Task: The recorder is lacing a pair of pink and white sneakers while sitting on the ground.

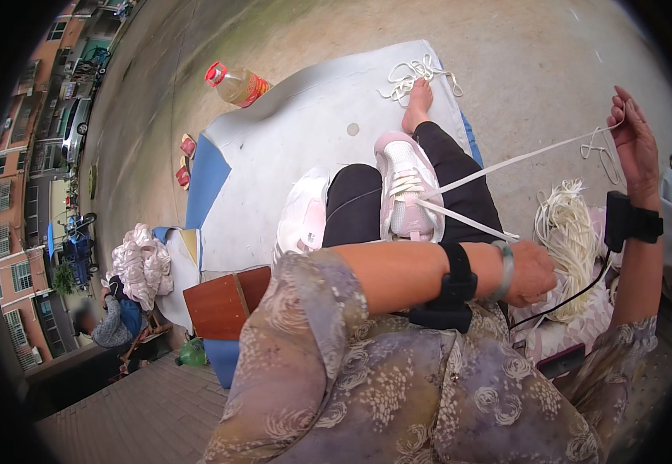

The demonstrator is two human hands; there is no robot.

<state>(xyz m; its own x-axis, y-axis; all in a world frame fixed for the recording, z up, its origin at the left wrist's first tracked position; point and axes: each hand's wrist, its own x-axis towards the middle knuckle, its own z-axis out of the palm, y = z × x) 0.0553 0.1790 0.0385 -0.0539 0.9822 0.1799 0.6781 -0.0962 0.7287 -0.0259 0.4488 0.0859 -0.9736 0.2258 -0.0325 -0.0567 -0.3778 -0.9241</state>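
Observation:
A white and pink sneaker [410,182] rests between my dark-trousered legs, its laces partly threaded. From it a white shoelace [521,161] stretches up to my right hand [634,143], which pinches it and lets a loose loop hang. My left hand [533,275] is curled closed beside a thick bundle of cream laces [566,243]. Another lace end runs from the sneaker toward the left wrist; whether the fingers hold it is hidden. A second white and pink sneaker [303,210] lies left of my knee, partly covered by my left arm.
White sheeting [289,147] with blue edges lies under my legs. Loose laces [417,76] lie by my bare foot. A red-capped bottle [237,83], sandals [185,161] and a brown board [224,301] are to the left. Another person [115,321] sits farther left beside a pale pink heap [142,263].

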